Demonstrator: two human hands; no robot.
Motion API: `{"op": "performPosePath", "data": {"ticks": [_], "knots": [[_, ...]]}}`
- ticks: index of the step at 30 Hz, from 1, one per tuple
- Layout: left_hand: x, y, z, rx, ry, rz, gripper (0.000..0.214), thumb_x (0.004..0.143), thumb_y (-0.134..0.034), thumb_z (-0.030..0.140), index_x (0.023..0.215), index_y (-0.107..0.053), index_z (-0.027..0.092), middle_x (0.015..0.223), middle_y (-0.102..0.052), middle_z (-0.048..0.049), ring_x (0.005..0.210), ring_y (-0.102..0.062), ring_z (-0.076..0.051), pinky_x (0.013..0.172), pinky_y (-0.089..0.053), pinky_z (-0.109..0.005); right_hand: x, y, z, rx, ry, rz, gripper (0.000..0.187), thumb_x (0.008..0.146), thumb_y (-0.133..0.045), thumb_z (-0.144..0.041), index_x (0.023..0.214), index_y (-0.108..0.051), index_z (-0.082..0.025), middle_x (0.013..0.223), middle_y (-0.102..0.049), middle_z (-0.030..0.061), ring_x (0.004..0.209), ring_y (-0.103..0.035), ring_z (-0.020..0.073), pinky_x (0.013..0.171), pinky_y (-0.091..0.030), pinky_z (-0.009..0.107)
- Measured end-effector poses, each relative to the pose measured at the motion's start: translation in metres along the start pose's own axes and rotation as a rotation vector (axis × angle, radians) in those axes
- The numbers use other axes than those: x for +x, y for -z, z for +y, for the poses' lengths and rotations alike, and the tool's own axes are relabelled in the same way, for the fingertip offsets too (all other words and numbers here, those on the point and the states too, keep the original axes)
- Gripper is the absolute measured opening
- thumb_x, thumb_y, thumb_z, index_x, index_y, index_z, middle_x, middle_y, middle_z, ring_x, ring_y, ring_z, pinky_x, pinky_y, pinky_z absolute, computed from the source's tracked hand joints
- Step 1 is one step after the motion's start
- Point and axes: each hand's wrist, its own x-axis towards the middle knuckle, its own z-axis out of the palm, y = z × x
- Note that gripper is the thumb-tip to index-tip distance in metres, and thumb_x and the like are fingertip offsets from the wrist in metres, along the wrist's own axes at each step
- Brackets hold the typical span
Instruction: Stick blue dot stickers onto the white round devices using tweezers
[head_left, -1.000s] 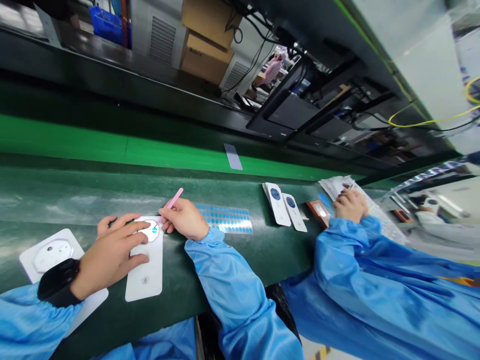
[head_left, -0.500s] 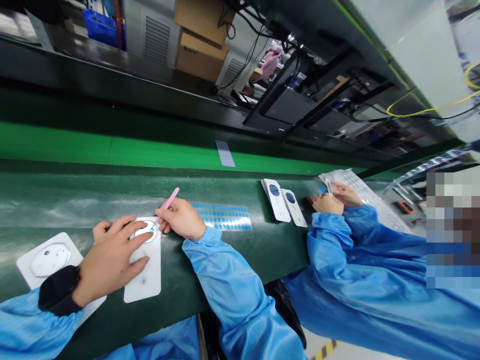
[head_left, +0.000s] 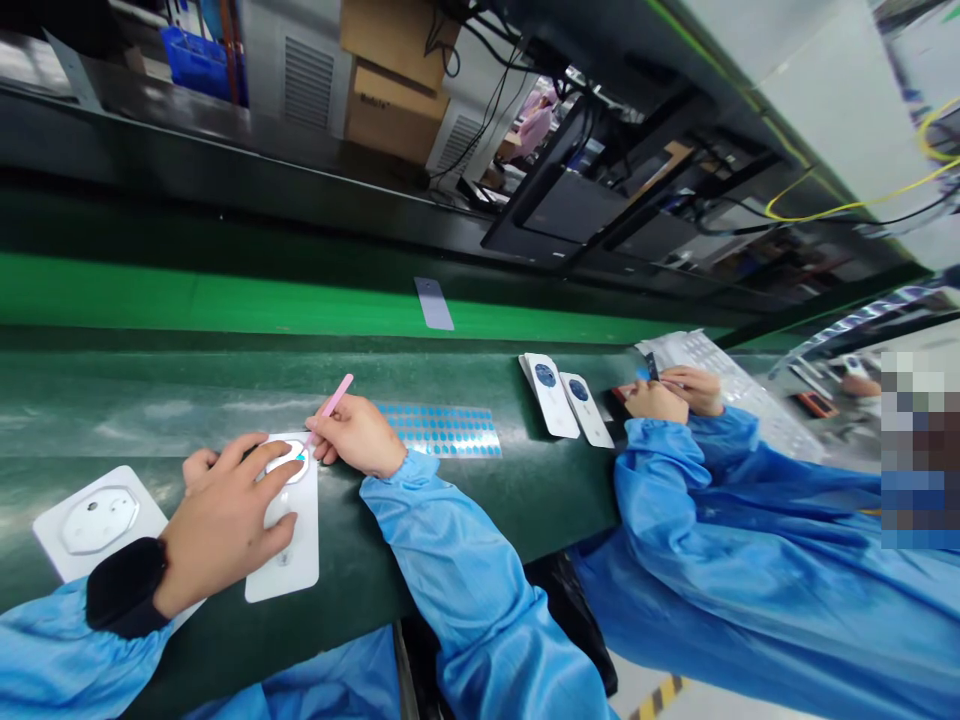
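Head view: right hand holds a pink tool against a white disc.

Green conveyor belt — white cards, blue dot sticker sheet

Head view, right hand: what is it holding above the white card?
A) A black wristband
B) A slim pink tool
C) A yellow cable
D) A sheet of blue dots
B. The right hand pinches a slim pink tool, its tip down at the round white piece on the white card.
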Motion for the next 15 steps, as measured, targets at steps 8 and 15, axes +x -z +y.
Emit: {"op": "performPosePath", "data": {"ticks": [8, 15], "knots": [[0.0005, -0.0013, -0.0002, -0.001, 0.044, -0.023, 0.037, 0.089, -0.05, 0.032, 0.117, -0.073, 0.025, 0.119, -0.078, -0.0154, 0.116, -0.065, -0.044, 0.075, -0.046, -0.055, 0.003, 0.0041, 0.0002, 0.181, -0.009, -0.017, 0.026, 0.098, -0.065, -0.01, 0.073, -0.058, -0.015, 0.056, -0.061, -0.0033, 0.046, -0.061, 0.0092, 0.043, -0.049, 0.015], [-0.0003, -0.0004, -0.0002, 0.016, 0.052, -0.027, 0.037, 0.09, -0.048, 0.032, 0.118, -0.072, 0.027, 0.12, -0.078, -0.015, 0.118, -0.065, -0.041, 0.073, -0.045, -0.051, 0.0037, 0.0055, -0.0029, 0.219, -0.033, -0.044, 0.027, 0.099, -0.063, -0.008, 0.073, -0.058, -0.015, 0.056, -0.061, -0.003, 0.046, -0.061, 0.0084, 0.042, -0.051, 0.013]]}}
